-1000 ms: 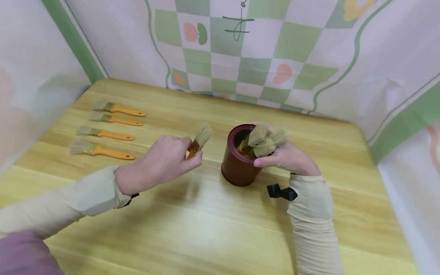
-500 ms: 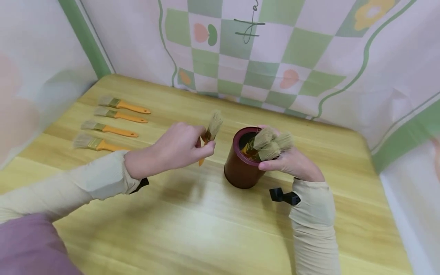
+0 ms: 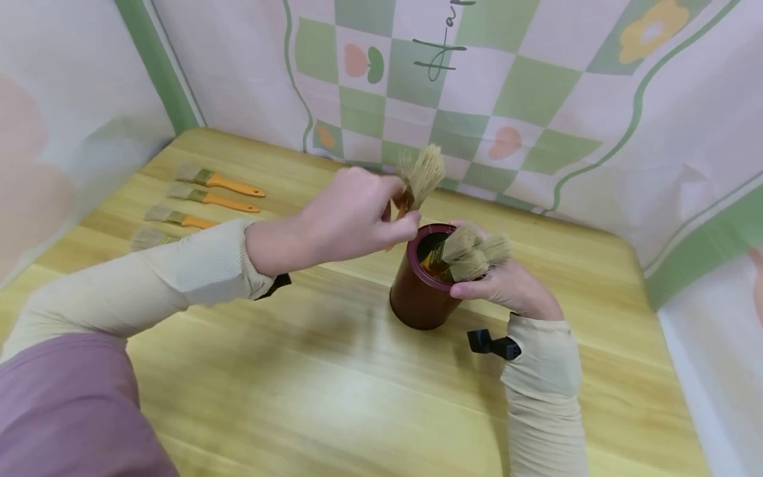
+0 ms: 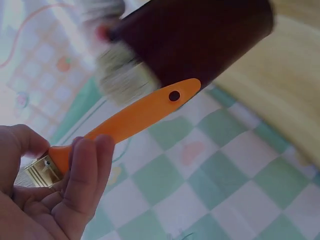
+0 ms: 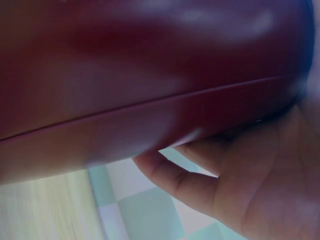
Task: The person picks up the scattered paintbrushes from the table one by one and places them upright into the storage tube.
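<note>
Pinched at its metal band by my left hand (image 3: pixel 346 222) is a paintbrush (image 3: pixel 428 173), bristles up, just above and left of a dark red can (image 3: pixel 420 301). In the left wrist view its orange handle (image 4: pixel 145 115) points away from the fingers, with the hanging hole at its end. The can stands on the table, and my right hand (image 3: pixel 512 285) grips its right side near the rim. Several brushes (image 3: pixel 467 255) stand in the can, bristles up and leaning right. The right wrist view shows fingers curled round the can's wall (image 5: pixel 150 65).
Several orange-handled paintbrushes (image 3: pixel 235 185) lie in a row at the left of the wooden table (image 3: pixel 357 411); my left sleeve (image 3: pixel 197 262) covers part of the nearest ones. A patterned cloth (image 3: pixel 411 126) hangs behind the table's back edge.
My left hand has moved right and up with the paintbrush, from beside the row of brushes to above the can's left rim. My right hand keeps its grip on the can.
</note>
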`<act>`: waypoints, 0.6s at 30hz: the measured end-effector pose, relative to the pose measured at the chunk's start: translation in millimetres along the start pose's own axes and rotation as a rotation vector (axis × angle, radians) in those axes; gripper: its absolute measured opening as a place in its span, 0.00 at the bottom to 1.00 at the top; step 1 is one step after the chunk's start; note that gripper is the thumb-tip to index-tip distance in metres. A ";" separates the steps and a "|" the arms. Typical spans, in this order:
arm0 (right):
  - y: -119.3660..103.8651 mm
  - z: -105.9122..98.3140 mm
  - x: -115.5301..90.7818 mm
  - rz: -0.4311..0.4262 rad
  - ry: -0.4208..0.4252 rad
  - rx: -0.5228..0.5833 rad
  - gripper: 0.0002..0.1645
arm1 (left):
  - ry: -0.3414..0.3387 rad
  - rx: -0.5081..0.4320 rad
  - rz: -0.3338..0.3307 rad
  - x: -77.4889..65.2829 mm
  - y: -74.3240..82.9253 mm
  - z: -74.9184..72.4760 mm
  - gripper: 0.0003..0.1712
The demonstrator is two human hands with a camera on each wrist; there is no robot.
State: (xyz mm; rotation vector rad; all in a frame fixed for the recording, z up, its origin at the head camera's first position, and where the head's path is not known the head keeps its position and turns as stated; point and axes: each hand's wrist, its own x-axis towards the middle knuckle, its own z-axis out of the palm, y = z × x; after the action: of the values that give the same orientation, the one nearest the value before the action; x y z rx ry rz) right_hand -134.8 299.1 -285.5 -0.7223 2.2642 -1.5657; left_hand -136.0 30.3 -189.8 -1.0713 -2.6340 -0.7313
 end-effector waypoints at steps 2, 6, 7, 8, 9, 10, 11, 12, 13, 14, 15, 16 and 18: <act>0.4 -0.2 -0.2 -0.009 -0.005 0.011 0.52 | 0.045 -0.018 0.005 5.1 4.1 -2.7 0.13; -1.0 1.4 1.5 -0.016 -0.009 0.013 0.52 | 0.049 -0.036 0.016 10.3 9.1 -5.1 0.14; -1.3 2.0 2.0 -0.014 -0.009 0.014 0.52 | 0.041 -0.034 0.021 10.7 9.6 -4.3 0.14; -1.7 2.4 2.3 -0.010 -0.011 0.010 0.52 | 0.033 -0.035 0.026 11.0 10.1 -3.3 0.14; -2.0 2.9 2.5 -0.006 -0.014 0.013 0.52 | 0.027 -0.037 0.031 11.2 10.4 -2.1 0.13; -2.0 3.1 2.6 -0.003 -0.014 0.012 0.52 | 0.029 -0.040 0.033 11.4 10.6 -0.7 0.13; -2.2 3.3 2.7 0.000 -0.013 0.010 0.51 | 0.037 -0.047 0.033 11.7 10.7 0.3 0.13; -2.4 3.4 2.9 -0.001 -0.013 0.001 0.51 | 0.045 -0.055 0.032 11.9 11.0 0.8 0.13; -2.5 3.4 3.0 -0.002 -0.017 -0.003 0.51 | 0.052 -0.064 0.030 12.3 11.2 0.9 0.13; -2.9 3.5 3.3 0.001 -0.018 -0.003 0.50 | 0.056 -0.071 0.025 12.5 11.7 0.8 0.13; -3.3 3.7 3.5 0.006 -0.021 0.005 0.50 | 0.055 -0.078 0.019 12.8 12.1 0.5 0.12; -3.6 3.9 3.7 0.012 -0.022 0.005 0.51 | 0.051 -0.083 0.016 13.0 12.6 0.1 0.12; -4.6 4.5 4.2 0.017 -0.025 0.011 0.51 | 0.034 -0.088 0.010 13.5 13.6 0.2 0.12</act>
State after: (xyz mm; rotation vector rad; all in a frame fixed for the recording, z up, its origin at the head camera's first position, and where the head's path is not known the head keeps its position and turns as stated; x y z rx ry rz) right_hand -134.9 292.0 -282.7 -0.7141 2.2363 -1.5510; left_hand -136.2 46.9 -180.1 -1.0839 -2.5882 -0.8625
